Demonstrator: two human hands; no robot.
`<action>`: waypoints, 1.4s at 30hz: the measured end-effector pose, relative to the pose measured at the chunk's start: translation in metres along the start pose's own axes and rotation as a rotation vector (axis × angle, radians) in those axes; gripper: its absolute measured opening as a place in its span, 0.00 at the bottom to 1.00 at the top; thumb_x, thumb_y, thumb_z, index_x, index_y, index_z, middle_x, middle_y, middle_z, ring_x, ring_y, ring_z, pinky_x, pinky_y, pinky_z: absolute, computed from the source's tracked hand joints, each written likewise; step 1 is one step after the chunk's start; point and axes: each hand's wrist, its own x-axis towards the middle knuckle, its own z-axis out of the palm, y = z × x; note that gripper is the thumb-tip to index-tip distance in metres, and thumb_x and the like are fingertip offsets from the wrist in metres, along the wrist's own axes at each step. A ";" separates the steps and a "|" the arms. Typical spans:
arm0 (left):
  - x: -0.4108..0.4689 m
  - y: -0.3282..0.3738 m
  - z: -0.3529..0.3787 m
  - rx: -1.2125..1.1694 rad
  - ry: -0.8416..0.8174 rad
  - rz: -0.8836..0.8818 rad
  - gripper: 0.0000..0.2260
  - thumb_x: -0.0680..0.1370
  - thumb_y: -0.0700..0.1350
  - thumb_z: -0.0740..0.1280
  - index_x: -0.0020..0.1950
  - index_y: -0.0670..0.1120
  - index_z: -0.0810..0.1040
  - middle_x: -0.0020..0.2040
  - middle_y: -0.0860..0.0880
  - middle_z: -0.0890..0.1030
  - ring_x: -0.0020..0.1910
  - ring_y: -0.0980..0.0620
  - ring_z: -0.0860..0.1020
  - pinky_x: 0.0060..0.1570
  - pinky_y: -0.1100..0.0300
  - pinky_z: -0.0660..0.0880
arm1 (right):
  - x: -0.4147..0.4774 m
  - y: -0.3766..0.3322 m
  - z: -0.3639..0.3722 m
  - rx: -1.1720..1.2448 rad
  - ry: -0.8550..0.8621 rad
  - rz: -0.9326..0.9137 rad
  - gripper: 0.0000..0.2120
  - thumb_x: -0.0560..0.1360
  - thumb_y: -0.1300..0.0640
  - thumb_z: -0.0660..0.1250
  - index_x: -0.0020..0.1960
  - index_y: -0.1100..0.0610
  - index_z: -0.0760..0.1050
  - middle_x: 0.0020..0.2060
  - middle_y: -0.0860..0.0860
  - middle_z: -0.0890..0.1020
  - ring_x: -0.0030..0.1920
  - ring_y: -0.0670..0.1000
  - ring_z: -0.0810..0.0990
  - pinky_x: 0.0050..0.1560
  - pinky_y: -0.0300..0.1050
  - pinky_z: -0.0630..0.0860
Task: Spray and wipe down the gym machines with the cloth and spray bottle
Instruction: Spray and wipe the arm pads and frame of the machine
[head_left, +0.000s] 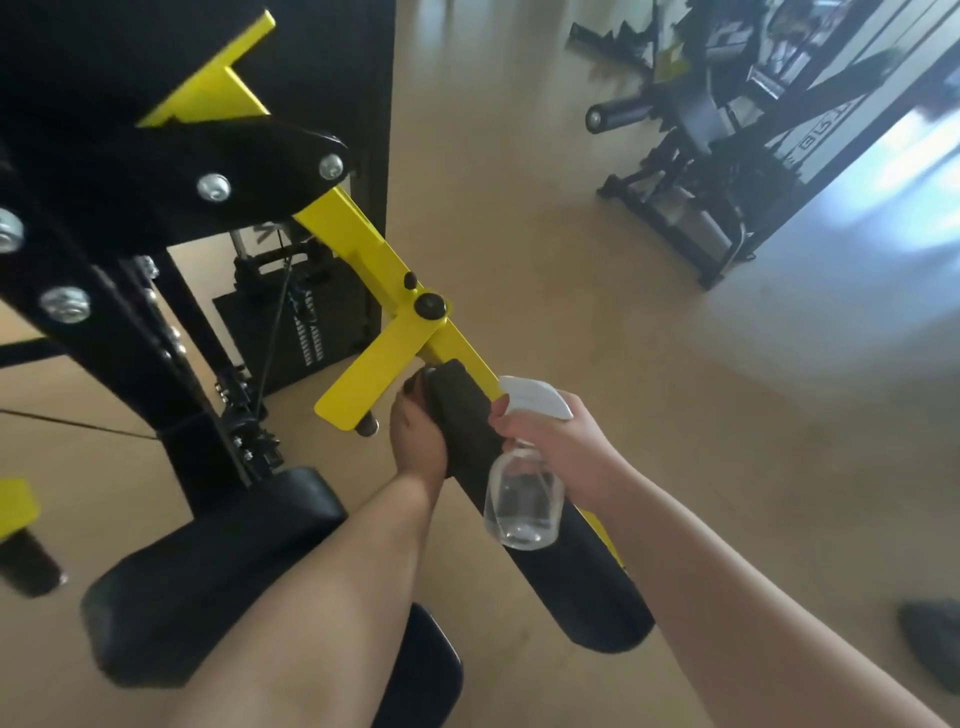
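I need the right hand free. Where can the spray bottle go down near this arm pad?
For the spray bottle, widest bare patch: the floor right of the padded arm, before the far machine. The seat pad left of the left forearm is bare. Left of the yellow bar is crowded with frame, cable and weight stack.

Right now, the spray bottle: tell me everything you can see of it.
The spray bottle has a clear, rounded plastic body and a white trigger head. It looks nearly empty, with a little liquid at the bottom. The right hand grips its neck, fingers curled at the trigger. It hangs roughly upright, nozzle towards the upper end of the black pad, body in front of that pad; whether they touch cannot be told.
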 end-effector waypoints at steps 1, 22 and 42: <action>0.002 0.000 -0.001 -0.021 0.020 -0.089 0.15 0.83 0.56 0.59 0.58 0.52 0.83 0.56 0.46 0.86 0.60 0.43 0.83 0.66 0.46 0.76 | -0.001 0.000 0.000 -0.001 0.003 0.001 0.06 0.69 0.61 0.75 0.45 0.57 0.82 0.44 0.54 0.81 0.39 0.51 0.78 0.33 0.43 0.78; -0.006 -0.031 -0.006 -0.281 -0.044 -0.327 0.25 0.83 0.63 0.54 0.71 0.51 0.78 0.65 0.45 0.83 0.64 0.42 0.80 0.69 0.48 0.72 | -0.019 0.023 0.003 -0.096 0.046 -0.012 0.10 0.66 0.57 0.75 0.48 0.55 0.83 0.44 0.52 0.85 0.41 0.50 0.82 0.46 0.50 0.80; -0.205 -0.130 0.021 0.360 -0.095 0.142 0.30 0.87 0.54 0.53 0.85 0.49 0.42 0.84 0.41 0.48 0.83 0.41 0.51 0.80 0.43 0.55 | -0.161 0.079 -0.071 -0.164 -0.017 -0.094 0.09 0.66 0.60 0.71 0.46 0.59 0.80 0.40 0.53 0.80 0.39 0.52 0.78 0.45 0.51 0.76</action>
